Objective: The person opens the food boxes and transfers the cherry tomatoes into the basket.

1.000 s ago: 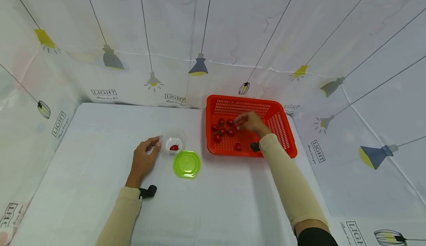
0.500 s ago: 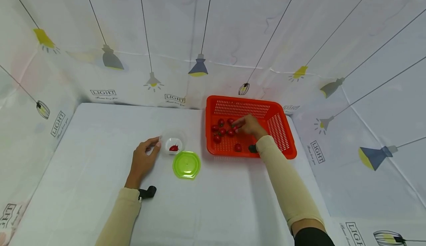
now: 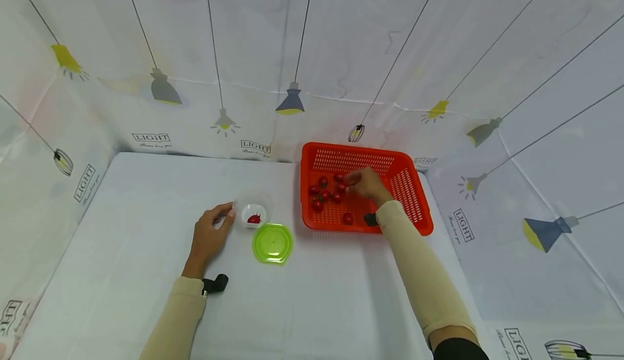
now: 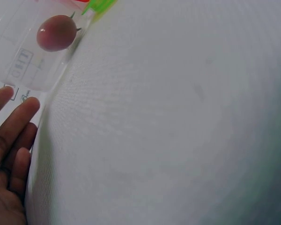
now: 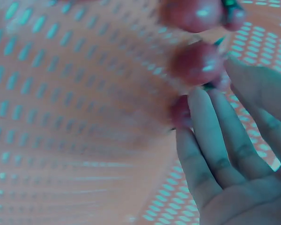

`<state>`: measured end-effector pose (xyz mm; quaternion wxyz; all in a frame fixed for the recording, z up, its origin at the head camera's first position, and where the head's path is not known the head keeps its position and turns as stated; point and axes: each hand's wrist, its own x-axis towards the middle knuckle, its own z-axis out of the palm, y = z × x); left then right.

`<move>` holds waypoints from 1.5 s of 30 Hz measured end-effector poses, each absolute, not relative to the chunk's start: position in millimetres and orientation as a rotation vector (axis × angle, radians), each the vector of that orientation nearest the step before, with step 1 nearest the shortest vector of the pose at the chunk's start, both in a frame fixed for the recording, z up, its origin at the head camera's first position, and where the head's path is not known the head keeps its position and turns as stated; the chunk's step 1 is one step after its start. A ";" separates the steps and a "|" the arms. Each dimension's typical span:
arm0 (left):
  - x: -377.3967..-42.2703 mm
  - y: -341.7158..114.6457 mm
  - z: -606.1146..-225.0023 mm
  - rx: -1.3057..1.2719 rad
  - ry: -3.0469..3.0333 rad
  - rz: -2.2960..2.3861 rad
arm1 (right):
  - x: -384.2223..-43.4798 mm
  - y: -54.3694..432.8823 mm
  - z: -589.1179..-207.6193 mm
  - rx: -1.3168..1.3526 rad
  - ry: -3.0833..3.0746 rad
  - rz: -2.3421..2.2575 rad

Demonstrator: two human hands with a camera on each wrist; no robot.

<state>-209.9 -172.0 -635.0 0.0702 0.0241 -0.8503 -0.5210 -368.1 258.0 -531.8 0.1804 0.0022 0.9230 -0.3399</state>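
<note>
My left hand (image 3: 210, 233) rests at the left side of a small clear plastic container (image 3: 260, 200), which has one cherry tomato (image 3: 254, 218) inside. In the left wrist view, the fingers (image 4: 19, 115) lie extended beside its wall. The right hand (image 3: 366, 183) is inside a red plastic basket (image 3: 307, 214), where several cherry tomatoes (image 3: 325, 195) cluster to its left. In the right wrist view, its fingers (image 5: 206, 136) are fairly straight and the thumb stands apart. A tomato (image 5: 196, 63) lies at the fingertips, with others partly hidden behind them.
A green lid (image 3: 272, 244) lies on the white table (image 3: 312, 300), just in front of the clear container. One tomato (image 3: 348, 218) sits apart near the basket's front wall. A printed sheet (image 3: 253, 67) with lamp pictures rises behind the table and at both sides.
The right hand has shifted slightly left, and the tomato at its fingertips has moved left towards the cluster. The left hand, container and lid have stayed in place.
</note>
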 end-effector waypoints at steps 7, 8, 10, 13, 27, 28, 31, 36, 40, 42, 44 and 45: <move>-211.2 -172.1 -636.5 0.082 -2.561 -1.558 | -360.0 240.1 -500.6 -0.184 2.781 -1.035; -211.1 -172.3 -637.1 0.083 -2.562 -1.556 | -357.4 235.2 -495.8 -0.195 2.793 -1.053; -210.7 -172.5 -637.5 0.080 -2.560 -1.560 | -350.3 224.0 -485.3 -0.218 2.809 -1.073; -209.9 -171.8 -636.6 0.071 -2.554 -1.565 | -337.8 207.2 -472.5 -0.255 2.812 -1.115; -209.6 -171.1 -635.6 0.072 -2.551 -1.578 | -280.0 130.3 -438.1 -0.500 2.720 -1.240; -209.5 -170.9 -635.3 0.070 -2.550 -1.581 | -276.8 126.1 -438.3 -0.516 2.715 -1.243; -209.3 -170.6 -635.3 0.065 -2.553 -1.590 | -269.1 113.7 -438.7 -0.561 2.690 -1.253; -210.0 -171.4 -636.9 0.060 -2.560 -1.576 | -261.4 93.0 -442.8 -0.610 2.638 -1.263; -210.9 -172.6 -638.1 0.062 -2.557 -1.568 | -258.2 77.4 -451.2 -0.645 2.608 -1.247; -211.2 -173.2 -638.9 0.061 -2.553 -1.576 | -257.2 70.2 -457.3 -0.653 2.593 -1.237; -211.3 -173.5 -639.9 0.065 -2.557 -1.580 | -256.7 63.6 -464.2 -0.657 2.583 -1.217; -211.2 -173.6 -640.4 0.070 -2.559 -1.583 | -256.5 60.5 -467.6 -0.659 2.578 -1.206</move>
